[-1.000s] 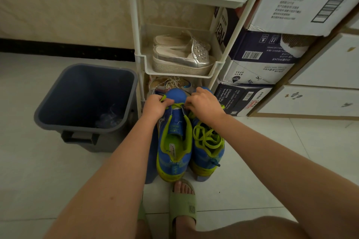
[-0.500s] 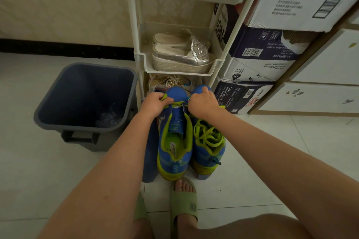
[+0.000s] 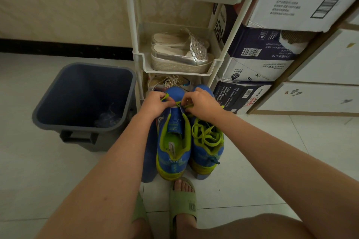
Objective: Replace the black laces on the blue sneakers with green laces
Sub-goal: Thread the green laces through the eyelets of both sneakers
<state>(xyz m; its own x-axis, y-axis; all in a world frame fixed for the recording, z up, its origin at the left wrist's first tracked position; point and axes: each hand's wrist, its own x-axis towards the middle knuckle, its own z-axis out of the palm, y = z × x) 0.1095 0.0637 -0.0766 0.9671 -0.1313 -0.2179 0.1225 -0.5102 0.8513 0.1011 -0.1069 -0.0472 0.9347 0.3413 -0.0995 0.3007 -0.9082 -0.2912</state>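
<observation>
Your left hand (image 3: 155,103) and right hand (image 3: 204,105) have drawn closer at the toe of the open sneaker (image 3: 172,141) on the floor. Each pinches an end of the green lace (image 3: 183,105). Lacing looks barely begun; the other sneaker (image 3: 207,147) already wears green.

Floor (image 3: 252,161) lies open right of sneakers (image 3: 172,153); bin (image 3: 58,122) crowds left, rack (image 3: 133,25) (holding shoes (image 3: 180,58)) beyond.

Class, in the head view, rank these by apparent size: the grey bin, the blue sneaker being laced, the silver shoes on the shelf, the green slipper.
1. grey bin
2. blue sneaker and silver shoes: about alike; the sneaker lies nearer the camera, so I leave them tied
3. green slipper, partly hidden by the leg
</observation>
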